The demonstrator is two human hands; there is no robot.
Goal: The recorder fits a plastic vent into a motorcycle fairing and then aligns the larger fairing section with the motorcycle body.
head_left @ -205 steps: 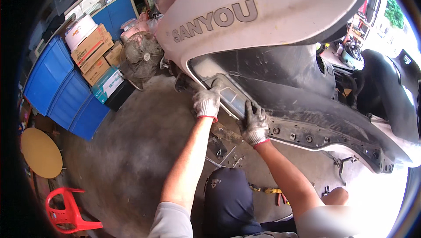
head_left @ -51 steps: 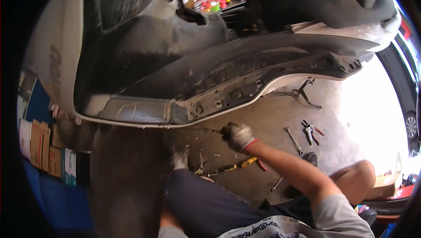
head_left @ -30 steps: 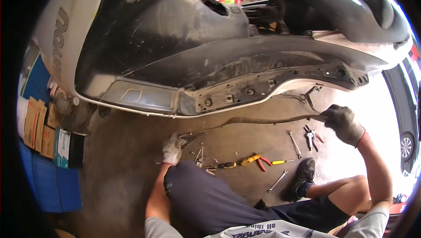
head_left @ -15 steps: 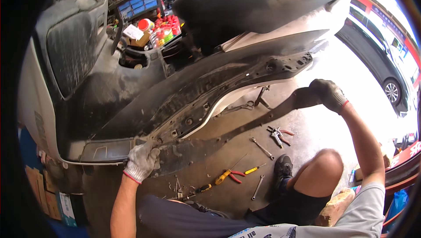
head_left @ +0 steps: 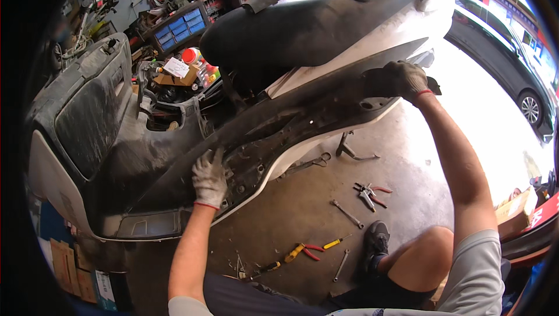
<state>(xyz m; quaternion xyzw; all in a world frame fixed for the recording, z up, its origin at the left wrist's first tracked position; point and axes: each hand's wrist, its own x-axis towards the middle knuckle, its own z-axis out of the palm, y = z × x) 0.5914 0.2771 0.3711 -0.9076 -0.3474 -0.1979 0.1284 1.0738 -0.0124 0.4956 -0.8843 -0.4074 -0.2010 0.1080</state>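
Note:
A scooter with white and black bodywork [head_left: 99,135] stands before me, its seat [head_left: 268,31] at the top. My right hand [head_left: 407,77], in a dirty knit glove, grips the right end of a long black trim panel [head_left: 372,80]. The panel now overlaps the scooter's lower side rail [head_left: 317,130], so I cannot clearly separate the two. My left hand [head_left: 209,179], also gloved, holds the panel's left part against that rail, fingers reaching upward over the dark plastic.
Pliers [head_left: 368,194], wrenches [head_left: 347,212], screwdrivers [head_left: 335,241] and red-handled cutters [head_left: 303,249] lie on the floor [head_left: 326,199] below. A metal stand [head_left: 349,150] is under the scooter. Cartons [head_left: 64,263] are lower left, a cluttered workbench [head_left: 180,36] behind, a dark car [head_left: 506,66] outside right.
Both hands have lifted the long black panel from above the floor tools up onto the scooter's side rail. The view has shifted, showing more of the workbench.

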